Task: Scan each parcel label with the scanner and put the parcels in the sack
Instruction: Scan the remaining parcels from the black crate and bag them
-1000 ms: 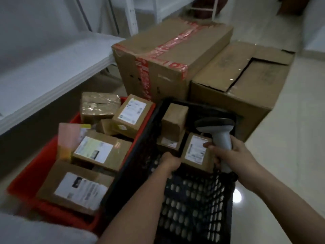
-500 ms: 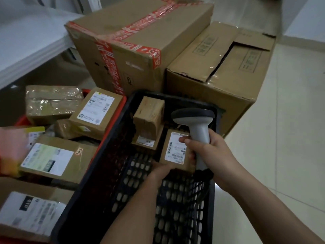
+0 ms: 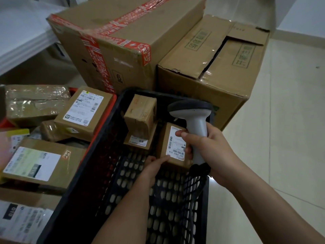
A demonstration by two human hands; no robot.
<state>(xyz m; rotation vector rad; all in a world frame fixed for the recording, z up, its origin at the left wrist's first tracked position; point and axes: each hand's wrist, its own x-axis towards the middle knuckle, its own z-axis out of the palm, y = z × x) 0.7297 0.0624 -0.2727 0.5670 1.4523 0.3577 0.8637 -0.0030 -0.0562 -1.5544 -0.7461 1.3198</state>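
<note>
A small brown parcel (image 3: 173,147) with a white barcode label stands inside the black plastic crate (image 3: 105,155), near its far right corner. My left hand (image 3: 151,168) holds the parcel's lower left edge with thumb on the label side. My right hand (image 3: 209,150) grips the handle of the grey scanner (image 3: 191,117), right beside the parcel; its dark head points left over the crate. Two more small parcels (image 3: 140,118) are stacked at the crate's far end. No sack shows in view.
A red bin (image 3: 114,101) at left holds several labelled parcels (image 3: 82,111). Two big cardboard boxes (image 3: 123,46) (image 3: 216,67) stand behind the crate. A white shelf (image 3: 22,37) runs along the upper left. Pale tiled floor (image 3: 290,120) lies to the right.
The view has shifted closer and slightly right. My left hand has kept hold of the small parcel low in the crate, and the scanner stays close beside it.
</note>
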